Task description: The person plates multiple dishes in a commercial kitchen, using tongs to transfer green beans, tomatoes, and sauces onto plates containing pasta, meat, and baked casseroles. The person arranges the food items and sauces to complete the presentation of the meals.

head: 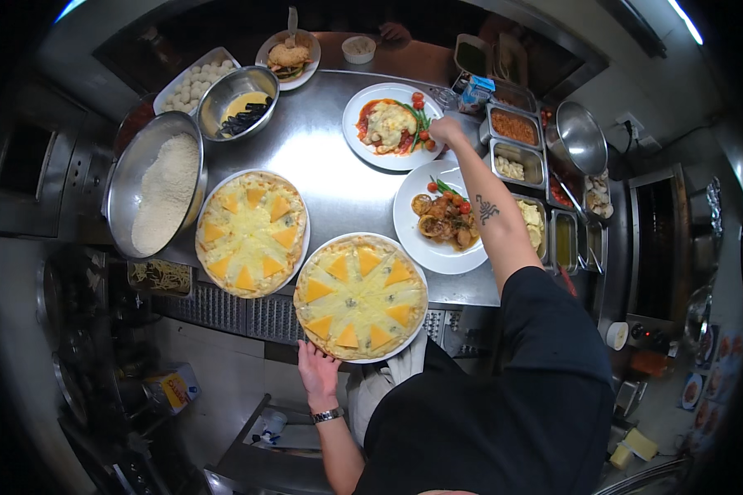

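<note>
My left hand [319, 371] is palm up at the near-left rim of a white plate holding a cheese pizza [360, 297], its fingers partly under the rim. Triangles of orange cheese top this pizza, and its plate overhangs the counter's near edge. My right hand [447, 131] is at the right rim of a plate [362, 151] with a cheese-covered cutlet in red sauce [389, 127], green beans and cherry tomatoes. Its fingertips are hidden, so their grip is unclear. Below my right forearm stands a plate [421, 260] of browned meat pieces with lemon slices [449, 223].
A second cheese pizza [252, 234] lies left on the steel counter [322, 154]. Behind it are a large bowl of crumbs [161, 192], a bowl with mussel-like black pieces [241, 111], white balls [198, 83] and a burger [289, 57]. Ingredient pans [514, 127] line the right.
</note>
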`<control>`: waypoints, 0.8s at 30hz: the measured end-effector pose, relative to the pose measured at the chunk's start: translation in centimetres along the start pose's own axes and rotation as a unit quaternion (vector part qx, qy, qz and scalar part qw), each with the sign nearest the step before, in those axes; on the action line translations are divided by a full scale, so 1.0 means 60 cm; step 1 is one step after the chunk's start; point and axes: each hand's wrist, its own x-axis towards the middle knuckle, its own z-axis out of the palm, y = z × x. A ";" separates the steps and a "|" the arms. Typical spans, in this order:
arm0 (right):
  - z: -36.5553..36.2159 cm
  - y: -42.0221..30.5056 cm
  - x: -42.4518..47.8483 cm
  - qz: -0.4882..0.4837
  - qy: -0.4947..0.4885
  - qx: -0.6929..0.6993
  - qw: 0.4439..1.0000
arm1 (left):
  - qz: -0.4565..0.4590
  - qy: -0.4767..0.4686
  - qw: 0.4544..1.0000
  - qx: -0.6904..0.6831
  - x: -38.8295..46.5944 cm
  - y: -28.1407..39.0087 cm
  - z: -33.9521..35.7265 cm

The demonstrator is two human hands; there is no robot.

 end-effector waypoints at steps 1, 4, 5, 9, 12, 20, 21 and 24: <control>-0.001 -0.004 0.003 -0.009 -0.018 -0.005 1.000 | -0.001 -0.003 1.000 0.009 0.001 0.000 -0.001; 0.040 -0.038 0.001 0.015 0.050 0.014 0.999 | -0.001 -0.011 1.000 0.025 0.003 0.000 -0.001; 0.053 -0.052 0.001 0.034 0.069 0.059 0.995 | 0.000 -0.015 0.999 0.032 0.002 -0.001 0.000; 0.088 -0.105 -0.013 -0.013 0.077 0.163 0.984 | -0.003 -0.006 0.999 0.035 0.001 -0.001 -0.002; 0.094 -0.130 -0.066 -0.083 0.220 0.121 0.964 | 0.001 -0.007 0.999 0.043 0.004 -0.005 -0.004; 0.126 0.059 -0.454 -0.285 -0.022 0.005 0.958 | -0.017 -0.019 0.999 0.030 0.014 -0.009 -0.023; 0.140 0.090 -0.500 -0.204 -0.123 -0.110 0.965 | -0.011 -0.024 0.999 0.025 0.019 -0.009 -0.022; 0.168 0.187 -0.603 0.137 -0.157 0.241 0.948 | -0.035 -0.009 0.999 0.038 0.028 -0.007 -0.023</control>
